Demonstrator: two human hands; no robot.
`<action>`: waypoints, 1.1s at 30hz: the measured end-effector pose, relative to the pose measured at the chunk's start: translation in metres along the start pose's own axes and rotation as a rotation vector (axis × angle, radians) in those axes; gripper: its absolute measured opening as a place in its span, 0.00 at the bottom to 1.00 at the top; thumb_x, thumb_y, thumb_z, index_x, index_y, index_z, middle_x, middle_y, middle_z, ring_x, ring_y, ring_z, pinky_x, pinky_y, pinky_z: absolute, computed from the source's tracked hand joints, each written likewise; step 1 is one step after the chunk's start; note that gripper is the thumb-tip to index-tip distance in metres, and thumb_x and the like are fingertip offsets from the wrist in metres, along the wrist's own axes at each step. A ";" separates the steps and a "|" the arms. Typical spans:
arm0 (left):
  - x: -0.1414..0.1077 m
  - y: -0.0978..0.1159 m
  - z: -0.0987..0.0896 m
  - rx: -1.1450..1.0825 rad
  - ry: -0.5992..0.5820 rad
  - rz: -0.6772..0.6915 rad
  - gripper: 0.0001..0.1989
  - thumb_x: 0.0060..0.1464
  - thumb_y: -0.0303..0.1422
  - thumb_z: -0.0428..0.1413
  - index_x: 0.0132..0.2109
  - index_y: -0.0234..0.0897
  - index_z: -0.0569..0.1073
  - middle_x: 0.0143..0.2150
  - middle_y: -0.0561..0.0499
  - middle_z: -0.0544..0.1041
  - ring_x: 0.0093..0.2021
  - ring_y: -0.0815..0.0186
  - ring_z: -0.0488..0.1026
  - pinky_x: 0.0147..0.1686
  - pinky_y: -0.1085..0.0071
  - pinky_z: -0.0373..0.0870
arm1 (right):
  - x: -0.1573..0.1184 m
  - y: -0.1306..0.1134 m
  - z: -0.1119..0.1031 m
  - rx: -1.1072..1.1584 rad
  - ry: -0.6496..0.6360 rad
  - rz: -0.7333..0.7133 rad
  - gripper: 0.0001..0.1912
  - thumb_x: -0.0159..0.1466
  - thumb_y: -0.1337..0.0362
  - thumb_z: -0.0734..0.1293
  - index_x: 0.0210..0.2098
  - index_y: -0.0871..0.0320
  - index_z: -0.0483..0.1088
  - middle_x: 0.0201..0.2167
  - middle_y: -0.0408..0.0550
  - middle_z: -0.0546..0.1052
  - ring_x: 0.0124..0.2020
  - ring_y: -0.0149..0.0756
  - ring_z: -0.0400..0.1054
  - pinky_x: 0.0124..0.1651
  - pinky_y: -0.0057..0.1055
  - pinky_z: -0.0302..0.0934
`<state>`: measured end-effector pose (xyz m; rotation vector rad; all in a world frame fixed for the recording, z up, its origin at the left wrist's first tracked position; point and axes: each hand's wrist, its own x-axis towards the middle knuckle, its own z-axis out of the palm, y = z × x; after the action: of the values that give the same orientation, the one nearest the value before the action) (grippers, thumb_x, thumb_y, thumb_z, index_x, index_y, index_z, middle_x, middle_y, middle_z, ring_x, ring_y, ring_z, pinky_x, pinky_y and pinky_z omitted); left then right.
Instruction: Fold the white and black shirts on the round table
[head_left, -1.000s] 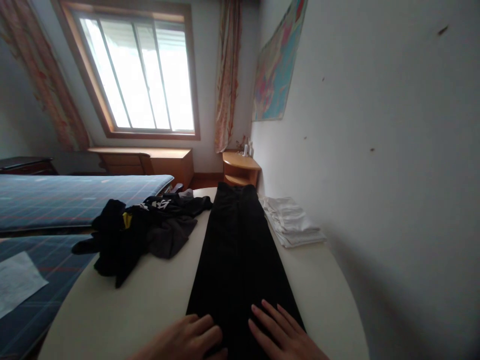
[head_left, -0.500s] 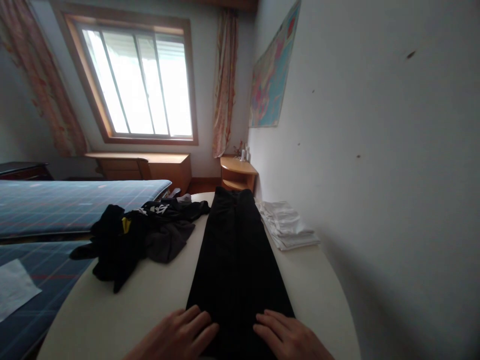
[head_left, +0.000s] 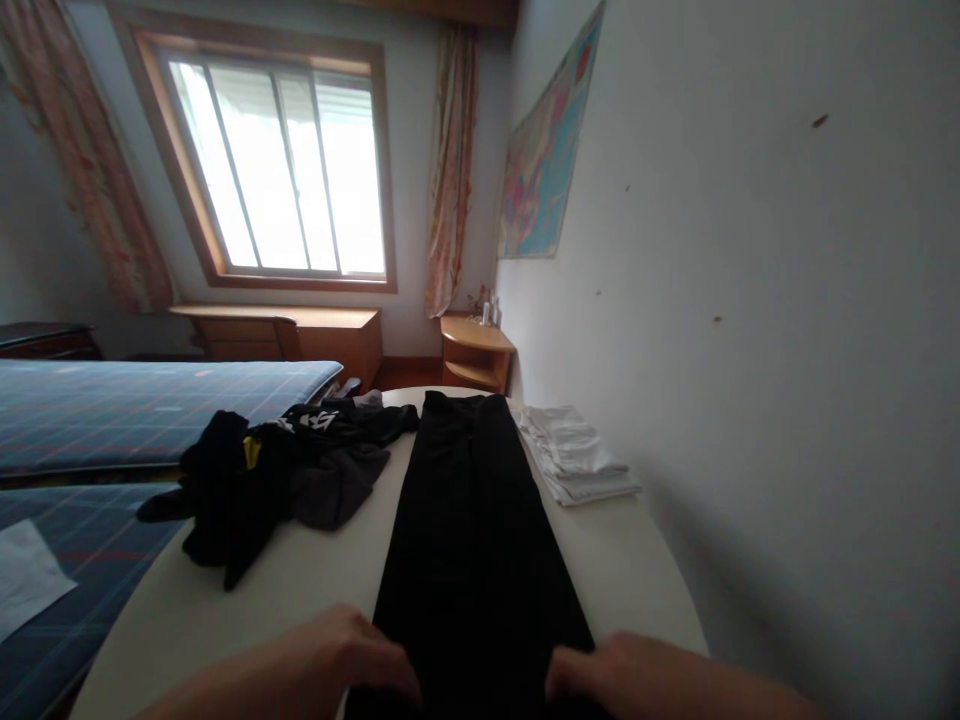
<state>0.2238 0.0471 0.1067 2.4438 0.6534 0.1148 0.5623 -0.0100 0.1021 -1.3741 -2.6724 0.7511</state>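
Observation:
A pair of black trousers [head_left: 472, 520] lies stretched lengthwise on a round white table [head_left: 330, 570], waist end far from me and leg ends toward me. At the near left edge my left hand [head_left: 356, 650] is closed on the cloth, fingers curled down. My right hand [head_left: 607, 665] grips the opposite near edge, its fingertips partly hidden. To the left sits a loose heap of dark clothes [head_left: 255, 490] with a yellow patch. On the right lies a stack of folded white cloths [head_left: 574, 455], just beside the trousers.
A wall [head_left: 787, 400] stands close along the table's right side. On the left are beds with blue plaid mattresses [head_left: 150, 410], a white sheet [head_left: 30, 575] lying on the lower one. A wooden corner shelf [head_left: 476, 335] and a desk [head_left: 315, 320] stand beyond.
Both hands have gone from resting on the trousers with fingers extended to gripping the near end, and sit farther apart. The far waist end has shifted slightly toward me and flattened.

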 end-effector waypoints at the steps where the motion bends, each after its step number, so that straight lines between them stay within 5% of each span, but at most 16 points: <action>1: 0.003 -0.005 -0.005 0.026 0.092 -0.061 0.21 0.47 0.24 0.53 0.48 0.45 0.76 0.39 0.54 0.80 0.37 0.67 0.75 0.39 0.74 0.70 | 0.002 -0.003 -0.018 0.058 0.027 0.038 0.16 0.63 0.70 0.62 0.45 0.47 0.74 0.33 0.40 0.81 0.31 0.33 0.76 0.30 0.24 0.62; 5: 0.031 -0.034 -0.033 0.096 0.459 -0.260 0.22 0.51 0.28 0.52 0.53 0.40 0.74 0.44 0.48 0.79 0.40 0.62 0.75 0.39 0.70 0.70 | 0.029 0.008 -0.070 0.011 0.287 0.118 0.12 0.64 0.68 0.61 0.43 0.52 0.74 0.38 0.46 0.81 0.38 0.39 0.75 0.40 0.30 0.64; 8: 0.067 -0.058 -0.052 0.035 0.559 -0.252 0.20 0.55 0.28 0.49 0.53 0.35 0.73 0.36 0.50 0.79 0.32 0.66 0.73 0.34 0.72 0.68 | 0.064 0.033 -0.082 -0.084 0.443 0.125 0.13 0.64 0.69 0.61 0.45 0.54 0.74 0.39 0.47 0.81 0.41 0.40 0.75 0.43 0.32 0.64; 14: 0.114 -0.109 -0.036 0.118 0.645 -0.319 0.22 0.57 0.27 0.51 0.59 0.35 0.69 0.48 0.44 0.78 0.46 0.58 0.76 0.50 0.62 0.71 | 0.114 0.069 -0.047 -0.266 0.597 0.138 0.21 0.64 0.71 0.63 0.56 0.56 0.70 0.52 0.53 0.77 0.54 0.45 0.70 0.60 0.45 0.59; 17: 0.106 -0.105 -0.013 0.255 0.704 -0.182 0.21 0.58 0.28 0.52 0.58 0.36 0.68 0.60 0.41 0.71 0.60 0.54 0.68 0.60 0.56 0.65 | 0.107 0.066 -0.018 -0.231 0.564 0.075 0.20 0.65 0.66 0.66 0.57 0.54 0.70 0.55 0.53 0.74 0.57 0.45 0.67 0.61 0.45 0.58; 22: 0.075 -0.063 0.019 0.452 0.294 0.166 0.18 0.57 0.33 0.57 0.55 0.43 0.70 0.55 0.48 0.74 0.53 0.57 0.71 0.55 0.58 0.68 | 0.072 0.047 0.018 -0.158 0.357 -0.048 0.27 0.58 0.56 0.73 0.56 0.51 0.70 0.55 0.50 0.73 0.56 0.46 0.65 0.61 0.43 0.59; 27: 0.072 -0.058 0.041 0.659 0.154 0.057 0.10 0.61 0.30 0.53 0.50 0.39 0.71 0.47 0.45 0.74 0.46 0.57 0.72 0.45 0.63 0.71 | 0.064 0.046 0.032 -0.280 0.288 -0.043 0.20 0.64 0.64 0.67 0.56 0.52 0.70 0.49 0.51 0.75 0.49 0.45 0.69 0.53 0.42 0.64; 33: 0.067 -0.033 0.027 0.517 0.025 -0.019 0.08 0.53 0.28 0.58 0.42 0.39 0.74 0.40 0.49 0.78 0.40 0.58 0.77 0.39 0.67 0.73 | 0.059 0.032 0.030 -0.287 0.223 -0.106 0.10 0.66 0.69 0.63 0.44 0.55 0.74 0.39 0.47 0.78 0.39 0.38 0.72 0.42 0.30 0.64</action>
<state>0.2743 0.0880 0.0614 2.9308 0.7954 -0.0380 0.5431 0.0395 0.0509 -1.2668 -2.7214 0.1945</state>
